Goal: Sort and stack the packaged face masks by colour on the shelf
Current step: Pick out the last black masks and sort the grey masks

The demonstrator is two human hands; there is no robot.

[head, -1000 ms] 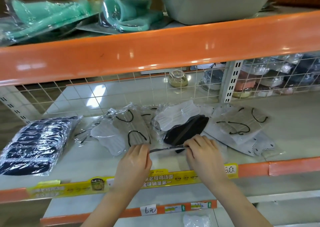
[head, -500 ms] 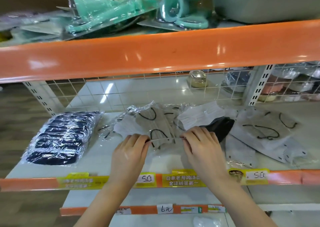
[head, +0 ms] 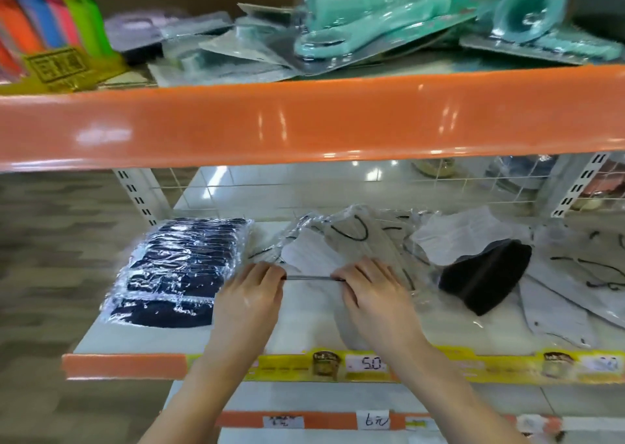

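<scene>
Legible writing: a white price tag point(head: 367, 363) on the shelf's yellow edge strip point(head: 439, 364) reads "5.0"; a handwritten tag point(head: 377, 420) on the rail below reads "6元". Other labels are blurred and unreadable.

The left hand point(head: 248, 293) and right hand point(head: 370, 289) hold between them a thin packaged mask point(head: 309, 278), seen edge-on as a dark line. Each hand pinches one end with curled fingers. The packet hangs just above the shelf point(head: 142, 337), in front of a loose heap of grey masks point(head: 351, 240) with black ear loops.

A stack of dark navy masks point(head: 179, 267) in clear wrap lies on the left of the shelf, just beside the left hand. A single black mask point(head: 487, 277) lies to the right of the right hand, resting on white masks point(head: 554, 308) that run out of frame at the right.

The orange beam point(head: 304, 122) of the upper shelf crosses the view and blocks the rear of the shelf. Above it lie teal items point(head: 372, 17) in blister packs and a box of coloured items point(head: 50, 27), cut off at left. Behind the wire grid point(head: 338, 186), goods are indistinct.
</scene>
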